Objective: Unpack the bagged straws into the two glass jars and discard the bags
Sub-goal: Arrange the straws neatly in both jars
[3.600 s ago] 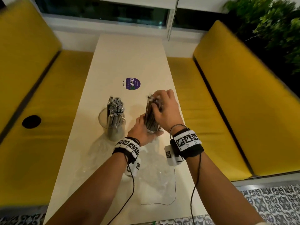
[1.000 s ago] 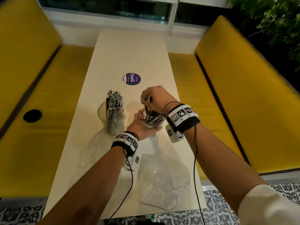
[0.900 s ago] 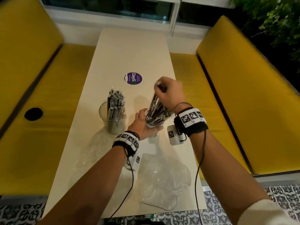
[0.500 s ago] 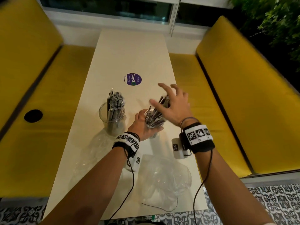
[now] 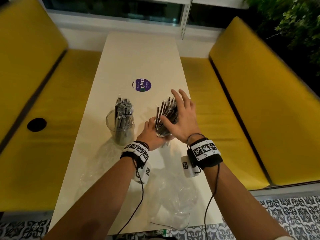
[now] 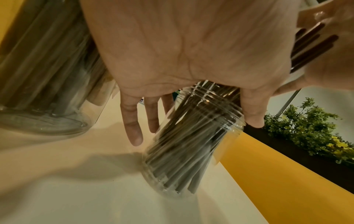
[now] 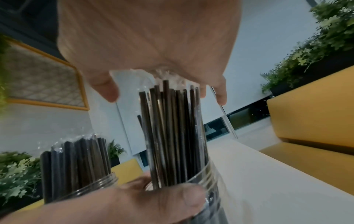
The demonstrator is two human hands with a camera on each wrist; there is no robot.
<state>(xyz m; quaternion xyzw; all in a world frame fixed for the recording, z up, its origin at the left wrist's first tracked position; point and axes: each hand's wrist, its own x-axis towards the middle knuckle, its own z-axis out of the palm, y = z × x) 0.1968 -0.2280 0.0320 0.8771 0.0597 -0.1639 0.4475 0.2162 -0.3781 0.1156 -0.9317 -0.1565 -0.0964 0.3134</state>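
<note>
Glass jars stand side by side on the pale table (image 5: 142,54): the left jar (image 5: 121,129) packed with dark wrapped straws (image 5: 123,108), the right jar (image 5: 162,134) holding thinner dark straws (image 5: 167,110) that fan above its rim. The left hand (image 5: 152,134) wraps round the right jar near its threaded mouth, while the right hand (image 5: 181,118) hovers spread-fingered against the straw tops. Only the head view shows the two empty clear bags (image 5: 174,203) lying crumpled near the table's front edge; only the left wrist view shows this jar tilted.

Dim, warm indoor lighting. Casting soft shadows on the table (image 5: 142,54). Bending heavily at the edges in all views. Blurring in both wrist views; glinting off glass.
</note>
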